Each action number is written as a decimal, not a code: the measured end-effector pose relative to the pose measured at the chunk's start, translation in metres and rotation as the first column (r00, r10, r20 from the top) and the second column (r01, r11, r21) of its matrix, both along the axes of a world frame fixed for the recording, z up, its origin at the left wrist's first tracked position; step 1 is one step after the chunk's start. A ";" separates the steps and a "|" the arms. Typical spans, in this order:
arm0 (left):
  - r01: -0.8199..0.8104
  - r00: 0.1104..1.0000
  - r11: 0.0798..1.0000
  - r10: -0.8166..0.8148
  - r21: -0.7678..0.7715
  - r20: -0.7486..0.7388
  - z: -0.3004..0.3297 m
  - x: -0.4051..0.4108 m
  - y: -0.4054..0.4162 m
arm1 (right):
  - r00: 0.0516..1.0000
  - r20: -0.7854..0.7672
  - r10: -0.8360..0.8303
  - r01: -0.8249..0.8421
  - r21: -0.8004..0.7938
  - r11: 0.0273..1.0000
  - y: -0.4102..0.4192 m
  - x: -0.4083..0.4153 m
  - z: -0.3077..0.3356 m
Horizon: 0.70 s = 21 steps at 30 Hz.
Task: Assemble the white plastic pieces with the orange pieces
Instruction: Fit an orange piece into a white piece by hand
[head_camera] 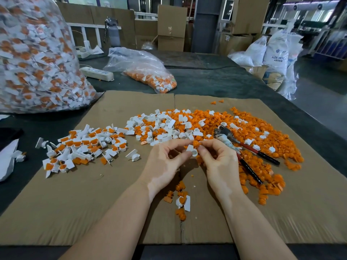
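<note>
At the centre of the frame both hands meet over a flattened cardboard sheet [112,194] that covers a dark table [216,81]. The left hand [165,164] pinches a white plastic piece [192,150] between thumb and forefinger — a small cup with a flat tab — while the right hand [217,160] pinches an orange piece [196,144] at its fingertips, held just above and touching the white one's rim. Behind the hands, across the middle and right of the frame, spreads a loose heap of orange and white parts [216,124]; pliers [242,145] with red-and-black handles lie on its right portion, just beside the right hand. To the left of centre sits a pile of joined pieces [84,145], white cups with orange showing inside. Below the hands, between the forearms, lie a few orange bits and one joined piece [183,202]. In the upper left of the frame a large clear bag [33,59] bulges with white-and-orange parts — a smaller bag [148,72] of the same lies at upper centre, with a white power strip [97,73] between them. Cardboard boxes [171,27] and white sacks [276,49] stand along the top of the frame.
</note>
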State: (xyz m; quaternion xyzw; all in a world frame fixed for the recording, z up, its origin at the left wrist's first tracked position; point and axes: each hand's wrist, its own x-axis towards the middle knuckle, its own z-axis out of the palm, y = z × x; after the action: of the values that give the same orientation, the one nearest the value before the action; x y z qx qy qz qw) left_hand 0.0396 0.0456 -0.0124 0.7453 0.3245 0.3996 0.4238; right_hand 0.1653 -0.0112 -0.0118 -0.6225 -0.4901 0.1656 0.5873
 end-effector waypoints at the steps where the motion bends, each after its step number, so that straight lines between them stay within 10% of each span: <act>1: -0.001 1.000 1.000 0.001 0.003 0.000 0.000 0.000 0.000 | 1.000 0.005 0.000 0.000 -0.001 1.000 0.000 0.000 0.000; 21: -0.043 0.999 0.999 0.043 -0.010 -0.008 -0.002 0.000 0.000 | 0.997 0.066 -0.041 0.041 0.003 0.999 -0.001 0.000 -0.003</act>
State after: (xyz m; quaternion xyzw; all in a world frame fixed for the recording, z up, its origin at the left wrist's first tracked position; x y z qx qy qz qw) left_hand 0.0396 0.0456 -0.0148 0.7373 0.3443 0.4042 0.4178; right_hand 0.1653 -0.0117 -0.0153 -0.6372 -0.4964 0.1324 0.5745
